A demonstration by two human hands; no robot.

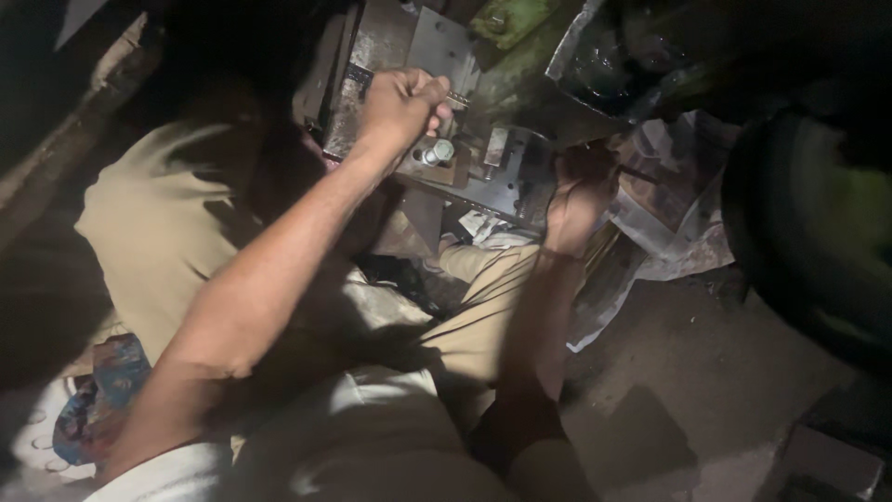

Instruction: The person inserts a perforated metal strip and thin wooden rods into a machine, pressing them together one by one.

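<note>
Head view, dim light, much of the frame in shadow. Left hand is closed in a fist around a thin metal tool; only a short tip shows past the fingers, so its kind cannot be told. The fist sits against a grey metal block on the machine, just above an upright bolt that stands on a lower steel plate. Right hand is curled shut around a dark thin rod, with the fingers in shadow; the rod's far end runs toward crumpled paper and is lost there. That hand lies at the right edge of the steel plate, under a dark greasy machine part whose shape is hard to read. A green-painted piece is cut off by the top edge. At right a large dark rounded body is blurred and partly out of frame. Tan trousers cover the knees below the arms. A patterned cloth lies at lower left, half hidden by the left forearm. The concrete floor shows at lower right.
</note>
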